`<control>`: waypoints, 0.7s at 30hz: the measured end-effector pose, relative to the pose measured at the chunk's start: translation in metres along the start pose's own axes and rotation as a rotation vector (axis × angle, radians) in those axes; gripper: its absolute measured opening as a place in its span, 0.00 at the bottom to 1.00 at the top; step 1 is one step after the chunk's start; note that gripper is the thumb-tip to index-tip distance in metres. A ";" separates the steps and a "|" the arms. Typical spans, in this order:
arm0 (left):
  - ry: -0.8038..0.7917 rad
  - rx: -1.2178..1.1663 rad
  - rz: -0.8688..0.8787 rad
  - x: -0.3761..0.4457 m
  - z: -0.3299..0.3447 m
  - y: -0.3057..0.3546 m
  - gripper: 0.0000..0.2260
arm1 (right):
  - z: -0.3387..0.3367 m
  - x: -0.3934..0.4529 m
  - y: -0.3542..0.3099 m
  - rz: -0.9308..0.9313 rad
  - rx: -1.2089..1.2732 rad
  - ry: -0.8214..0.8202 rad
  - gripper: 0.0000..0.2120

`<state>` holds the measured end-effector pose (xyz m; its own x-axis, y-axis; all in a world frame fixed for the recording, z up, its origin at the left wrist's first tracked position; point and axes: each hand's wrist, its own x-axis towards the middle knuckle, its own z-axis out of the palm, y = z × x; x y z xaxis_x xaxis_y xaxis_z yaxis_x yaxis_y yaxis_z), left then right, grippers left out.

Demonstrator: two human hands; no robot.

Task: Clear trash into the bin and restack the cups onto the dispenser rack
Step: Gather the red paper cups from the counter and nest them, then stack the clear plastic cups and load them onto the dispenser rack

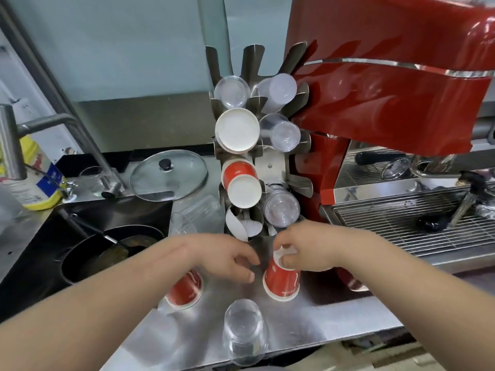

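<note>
A steel dispenser rack (273, 167) stands on the counter with clear cups (281, 210) and red paper cups (241, 180) lying in its slots. My right hand (308, 250) pinches the base of an upside-down red paper cup (281, 283) on the counter in front of the rack. My left hand (230, 259) hovers beside it with loosely curled fingers, holding nothing. Under my left wrist stands another inverted red cup (184, 291). A clear plastic cup (245, 330) sits upside down at the counter's front edge.
A red espresso machine (388, 103) with a drip grate (401, 226) fills the right. On the left is a dark sink holding a pan (107, 253), a tap (16, 145), a yellow bottle (34, 178) and a glass lid (168, 175). Clear glasses (192, 212) lie left of the rack.
</note>
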<state>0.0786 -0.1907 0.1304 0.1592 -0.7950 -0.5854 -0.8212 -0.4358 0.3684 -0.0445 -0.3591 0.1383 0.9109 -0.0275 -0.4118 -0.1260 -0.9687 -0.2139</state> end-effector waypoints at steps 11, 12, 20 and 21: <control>-0.026 0.087 -0.212 -0.088 -0.073 -0.052 0.17 | -0.087 -0.004 -0.091 -0.180 -0.084 -0.066 0.17; -0.003 0.091 -0.240 -0.095 -0.079 -0.060 0.18 | -0.093 0.000 -0.100 -0.195 -0.098 -0.065 0.17; 0.070 0.105 -0.411 -0.101 -0.102 -0.134 0.21 | -0.109 0.063 -0.161 -0.200 -0.156 -0.026 0.15; 0.063 0.119 -0.424 -0.097 -0.102 -0.143 0.21 | -0.107 0.074 -0.166 -0.176 -0.159 -0.013 0.15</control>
<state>0.2364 -0.0949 0.2083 0.5255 -0.5822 -0.6204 -0.7331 -0.6799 0.0171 0.0860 -0.2266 0.2383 0.9079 0.1473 -0.3925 0.0987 -0.9850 -0.1414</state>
